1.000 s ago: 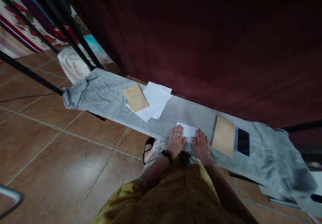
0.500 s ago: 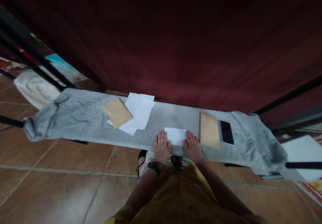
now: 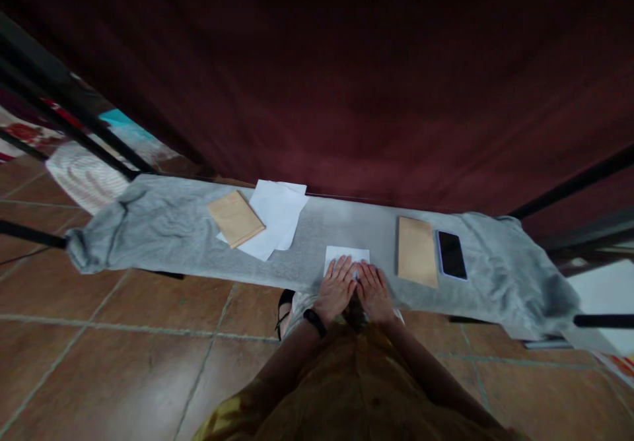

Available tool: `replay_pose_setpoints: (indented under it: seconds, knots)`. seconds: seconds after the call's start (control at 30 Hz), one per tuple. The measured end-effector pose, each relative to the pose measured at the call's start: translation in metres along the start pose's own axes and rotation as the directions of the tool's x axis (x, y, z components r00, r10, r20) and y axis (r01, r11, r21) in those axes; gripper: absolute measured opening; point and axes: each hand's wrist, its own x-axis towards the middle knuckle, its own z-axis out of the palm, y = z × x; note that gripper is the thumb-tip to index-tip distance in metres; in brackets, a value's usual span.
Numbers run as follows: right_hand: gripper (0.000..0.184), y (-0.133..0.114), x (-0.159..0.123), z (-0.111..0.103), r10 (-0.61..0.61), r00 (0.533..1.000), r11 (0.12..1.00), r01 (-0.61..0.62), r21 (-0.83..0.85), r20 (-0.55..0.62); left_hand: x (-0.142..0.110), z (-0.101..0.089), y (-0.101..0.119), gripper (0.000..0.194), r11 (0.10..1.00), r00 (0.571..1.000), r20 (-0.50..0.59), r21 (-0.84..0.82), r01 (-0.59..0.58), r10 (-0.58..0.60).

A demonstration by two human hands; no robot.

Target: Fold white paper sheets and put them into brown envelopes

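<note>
A small white sheet of paper (image 3: 341, 252), perhaps folded, lies flat on the grey cloth near its front edge. My left hand (image 3: 335, 288) rests on the lower part of the paper, palm down, fingers stretched out. Right beside it, my right hand (image 3: 373, 290) lies flat on the paper's lower right part, fingers extended. The two hands meet at the fingertips and hide the paper's near edge. To the right is a brown envelope-like packet (image 3: 417, 252), with a phone (image 3: 452, 255) next to it.
At left, another brown packet (image 3: 236, 219) partly covers several loose white sheets (image 3: 280, 213). The grey cloth (image 3: 163, 230) drapes a narrow board between black metal bars (image 3: 577, 182). A dark red curtain (image 3: 337, 98) hangs behind; tiled floor (image 3: 148, 362) lies below.
Both hands have moved inward from the paper's two sides and now lie together over its lower part. The view has shifted slightly; the packets, loose sheets and phone stay in place.
</note>
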Motion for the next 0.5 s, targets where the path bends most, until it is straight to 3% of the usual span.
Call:
replay_pose_setpoints:
  seconds: [0.5]
  knots:
    - [0.057, 0.015, -0.014, -0.005, 0.038, 0.999, 0.999, -0.039, -0.026, -0.02, -0.009, -0.004, -0.01, 0.069, 0.998, 0.996, 0.065, -0.009, -0.062, 0.062]
